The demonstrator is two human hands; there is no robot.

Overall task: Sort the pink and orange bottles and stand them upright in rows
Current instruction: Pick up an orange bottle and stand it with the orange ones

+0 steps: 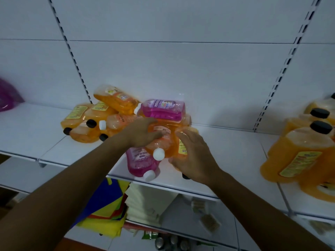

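Here both hands work the heap on the shelf (226, 142): the left hand (143, 133) rests spread on an orange bottle (161, 140) lying cap-forward, the right hand (194, 156) opens beside it, probably to lift it upright; pink bottles (163, 109) lie around.

pink bag (8, 98) cut off left

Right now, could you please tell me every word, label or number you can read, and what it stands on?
None can be read with certainty.
Lying pink plastic bottle: white characters on its purple label, blurred.
Upright orange plastic bottles with black caps: yellow label, print too small.
Lying orange plastic bottles: yellow labels, illegible.
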